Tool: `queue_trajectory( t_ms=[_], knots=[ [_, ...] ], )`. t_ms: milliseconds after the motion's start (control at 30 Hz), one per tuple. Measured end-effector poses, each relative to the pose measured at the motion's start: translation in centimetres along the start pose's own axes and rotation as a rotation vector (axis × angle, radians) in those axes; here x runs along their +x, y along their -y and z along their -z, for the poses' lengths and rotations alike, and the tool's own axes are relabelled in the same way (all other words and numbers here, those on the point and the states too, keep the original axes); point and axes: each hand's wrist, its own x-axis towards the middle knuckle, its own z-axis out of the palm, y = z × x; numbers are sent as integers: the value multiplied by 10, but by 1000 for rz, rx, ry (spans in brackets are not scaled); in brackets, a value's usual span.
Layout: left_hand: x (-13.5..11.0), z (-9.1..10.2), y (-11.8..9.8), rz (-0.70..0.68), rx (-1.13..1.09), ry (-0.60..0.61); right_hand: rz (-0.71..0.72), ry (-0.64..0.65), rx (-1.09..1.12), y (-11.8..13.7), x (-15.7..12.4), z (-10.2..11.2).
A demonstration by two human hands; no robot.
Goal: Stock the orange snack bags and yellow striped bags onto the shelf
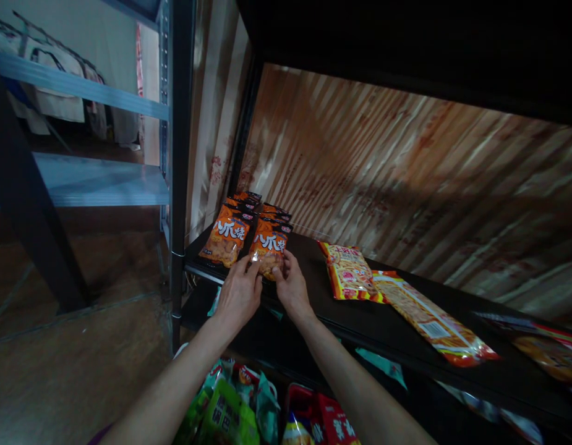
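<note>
At the left end of the black shelf, an orange snack bag (269, 240) stands at the front of a short row, leaning back slightly. My left hand (239, 289) has its fingers closed at the lower left edge of this bag. On its lower right side, my right hand (292, 285) grips with the thumb in front and the fingers around the edge. Beside it on the left stands a second row of matching bags, led by another orange bag (229, 235). The bags behind both front ones are mostly hidden.
Further right on the black shelf (313, 281) lie a yellow and red snack bag (351, 272) and a long noodle-like snack packet (434, 318). Below are green bags (227, 414) and red packets (334, 420) in containers. A metal rack (100, 179) stands at left.
</note>
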Motion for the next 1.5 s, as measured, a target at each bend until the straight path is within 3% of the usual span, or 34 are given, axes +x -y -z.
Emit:
queue_trajectory(
  t_ms=[200, 467, 867, 1267, 1500],
  knots=[
    [-1, -5, 2, -8, 8, -6, 21, -26, -105, -4, -2, -2],
    [-2, -3, 1, 28, 14, -42, -30, -65, -210, 11, -8, 2],
    [-1, -3, 3, -5, -20, 46, -31, -15, -206, 9, 6, 3],
    [-2, -7, 5, -23, -41, -15, 36, -19, -133, 0, 7, 2],
    [-3, -3, 3, -8, 18, 1, 21, 42, -168, 5, 7, 3]
  ],
)
